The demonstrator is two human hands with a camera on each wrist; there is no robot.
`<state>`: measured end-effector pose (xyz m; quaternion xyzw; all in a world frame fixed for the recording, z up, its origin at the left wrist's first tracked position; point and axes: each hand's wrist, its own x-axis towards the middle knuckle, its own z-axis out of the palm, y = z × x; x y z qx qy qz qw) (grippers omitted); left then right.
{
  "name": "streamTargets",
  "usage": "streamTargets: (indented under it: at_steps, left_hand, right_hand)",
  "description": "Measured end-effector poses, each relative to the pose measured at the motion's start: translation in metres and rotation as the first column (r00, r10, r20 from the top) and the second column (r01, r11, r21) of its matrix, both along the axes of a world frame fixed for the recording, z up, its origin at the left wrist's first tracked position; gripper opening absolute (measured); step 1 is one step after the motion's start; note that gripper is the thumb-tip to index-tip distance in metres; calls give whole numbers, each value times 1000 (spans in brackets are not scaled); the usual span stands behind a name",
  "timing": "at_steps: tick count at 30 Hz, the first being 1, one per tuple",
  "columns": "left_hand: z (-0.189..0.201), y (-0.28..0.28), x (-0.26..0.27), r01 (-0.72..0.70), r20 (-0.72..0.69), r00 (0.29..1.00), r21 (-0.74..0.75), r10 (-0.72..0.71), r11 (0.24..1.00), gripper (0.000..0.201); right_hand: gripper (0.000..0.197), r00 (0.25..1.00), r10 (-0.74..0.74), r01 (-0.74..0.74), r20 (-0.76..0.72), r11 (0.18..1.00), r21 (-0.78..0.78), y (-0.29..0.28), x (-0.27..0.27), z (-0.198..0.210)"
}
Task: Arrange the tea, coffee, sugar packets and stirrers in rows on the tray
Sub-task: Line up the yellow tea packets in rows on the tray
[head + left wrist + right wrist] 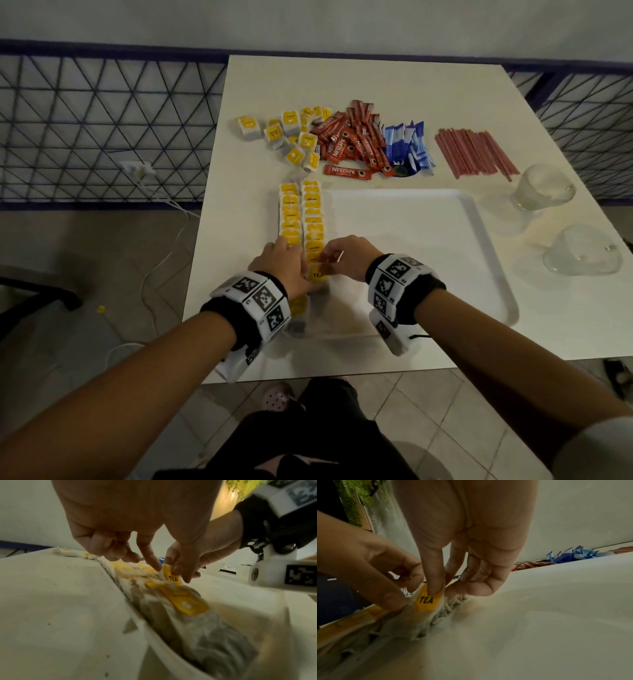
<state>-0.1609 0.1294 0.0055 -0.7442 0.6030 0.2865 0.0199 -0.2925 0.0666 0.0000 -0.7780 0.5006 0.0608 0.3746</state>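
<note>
loose tea bags (291, 132), coffee sticks (349, 140), 2 glasses (543, 186)

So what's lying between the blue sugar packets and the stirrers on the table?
Nothing: in the head view a bare strip of white table separates the blue sugar packets from the stirrers.

1. One white tray (479, 240) on one white table (376, 85).
2. Two rows of tea bags (301, 216) along the tray's left edge; bags overlap, exact count unclear.
3. Roughly a dozen loose tea bags (291, 137) in one pile.
4. One heap of coffee sticks (349, 140), too tangled to count.
5. One cluster of blue sugar packets (407, 147).
6. One bundle of stirrers (476, 154).
7. Two upturned glasses (541, 186).
</note>
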Motion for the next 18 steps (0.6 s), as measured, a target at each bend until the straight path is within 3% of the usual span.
streamTargets:
  at_steps: [3, 10, 12, 18]
  left_hand:
    - [-2, -7, -3, 50, 114, 992, 31, -53, 998, 61]
    - [-4, -13, 0, 88, 148, 984, 67, -97, 994, 68]
    - [-3, -15, 2, 89, 128, 987, 79, -99, 993, 66]
    - [14, -37, 23, -31, -9, 999, 79, 31, 996, 36]
  right_hand:
    - [28, 1000, -24, 24, 18, 999, 27, -5, 1, -2]
    - [18, 1000, -20, 18, 21, 998, 54, -15, 3, -13]
    - [18, 1000, -4, 3, 12, 998, 60, -19, 4, -14]
    - [26, 999, 21, -23, 25, 998, 51, -54, 8, 8]
